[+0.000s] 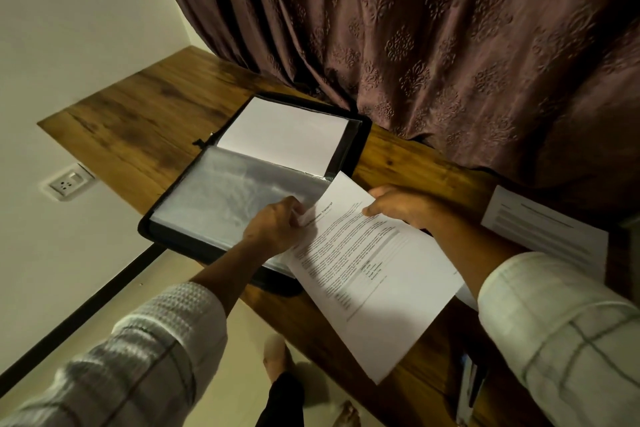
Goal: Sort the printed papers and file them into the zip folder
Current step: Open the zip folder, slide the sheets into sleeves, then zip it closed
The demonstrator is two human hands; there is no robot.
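A black zip folder (pixel 360 135) lies open on the wooden desk (pixel 145 121). Its far half holds a white sheet (pixel 284 135); its near half shows clear plastic sleeves (pixel 228 198). My left hand (pixel 273 227) pinches the edge of a sleeve at the folder's right side. My right hand (pixel 405 206) grips the top edge of a printed page (pixel 374 274) headed "Transcript", whose corner meets the sleeve opening. The page slopes down over the desk's front edge.
More printed papers (pixel 547 236) lie on the desk to the right, partly under my right arm. A brown patterned curtain (pixel 433 45) hangs behind the desk. A wall socket (pixel 67 182) sits below the desk at left. Feet show on the floor below.
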